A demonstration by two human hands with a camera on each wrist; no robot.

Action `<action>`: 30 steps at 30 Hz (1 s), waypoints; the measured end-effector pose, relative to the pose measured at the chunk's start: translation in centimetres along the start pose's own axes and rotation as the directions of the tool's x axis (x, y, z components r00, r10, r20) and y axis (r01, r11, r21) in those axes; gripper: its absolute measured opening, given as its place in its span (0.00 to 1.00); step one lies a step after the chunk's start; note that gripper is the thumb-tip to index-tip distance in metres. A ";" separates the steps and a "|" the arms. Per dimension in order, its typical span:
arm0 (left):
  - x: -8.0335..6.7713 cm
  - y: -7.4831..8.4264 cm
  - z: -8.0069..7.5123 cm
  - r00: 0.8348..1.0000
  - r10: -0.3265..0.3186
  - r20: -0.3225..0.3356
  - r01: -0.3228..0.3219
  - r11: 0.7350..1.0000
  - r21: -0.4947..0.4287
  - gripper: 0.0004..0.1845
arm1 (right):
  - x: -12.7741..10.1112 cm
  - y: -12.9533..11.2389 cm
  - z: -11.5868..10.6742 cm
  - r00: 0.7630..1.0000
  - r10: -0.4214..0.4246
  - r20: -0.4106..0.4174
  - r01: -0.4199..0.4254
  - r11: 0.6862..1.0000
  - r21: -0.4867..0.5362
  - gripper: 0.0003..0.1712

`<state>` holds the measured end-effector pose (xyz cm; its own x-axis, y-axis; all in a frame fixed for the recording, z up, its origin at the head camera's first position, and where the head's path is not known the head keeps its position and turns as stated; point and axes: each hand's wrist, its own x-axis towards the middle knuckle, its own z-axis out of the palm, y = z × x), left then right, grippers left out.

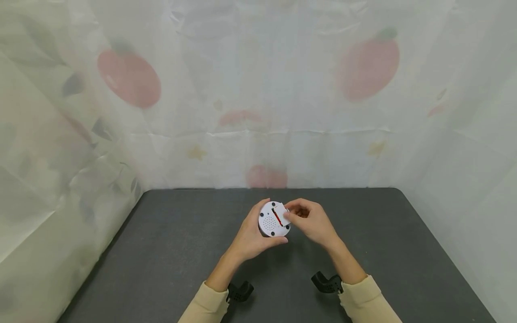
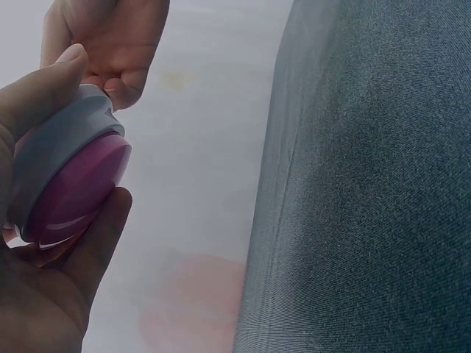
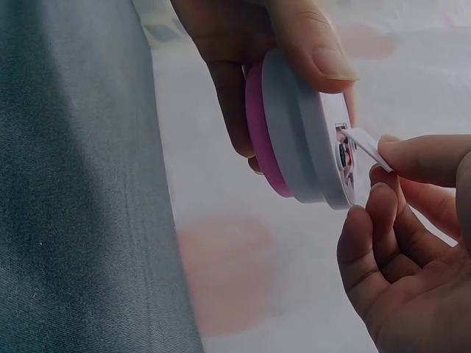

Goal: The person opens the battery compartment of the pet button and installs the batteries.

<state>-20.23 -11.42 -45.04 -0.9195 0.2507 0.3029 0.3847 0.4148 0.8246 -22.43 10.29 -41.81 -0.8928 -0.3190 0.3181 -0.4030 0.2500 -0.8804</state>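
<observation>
Two hands — left hand (image 1: pixel 251 237) round device (image 1: pixel 274 219), right hand (image 1: pixel 311 220) on flap (image 1: pixel 283 215)

Round device (image 1: pixel 273 219): white/grey puck body with a magenta dome on the far face, visible in both wrist views (image 2: pixel 70 187) (image 3: pixel 294 132). Underside faces the head camera: speaker-hole grid at 9 o'clock of the disc, small dark feet around the rim, red strip across the open compartment near centre. Held off the table, tilted. Small white cover (image 1: pixel 282 214) sits at 2 o'clock on the disc, lifted at an angle, one edge at the compartment (image 3: pixel 366 149).
</observation>
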 end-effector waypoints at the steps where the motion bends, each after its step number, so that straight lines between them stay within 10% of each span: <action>1: 0.0 0.0 0.0 1.000 0.003 0.000 -0.003 1.000 0.002 0.57 | 0.0 0.0 0.0 1.000 -0.003 0.004 0.003 1.000 -0.005 0.11; 30: 0.0 0.0 0.0 1.000 -0.001 0.008 0.001 1.000 -0.002 0.57 | -0.1 0.0 1.2 0.994 -0.101 -0.048 0.089 0.974 -0.210 0.11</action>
<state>-20.26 -11.43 -44.98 -0.9193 0.2573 0.2979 0.3833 0.4129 0.8262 -22.06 9.23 -42.26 -0.8561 -0.2985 0.4218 -0.5139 0.4069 -0.7552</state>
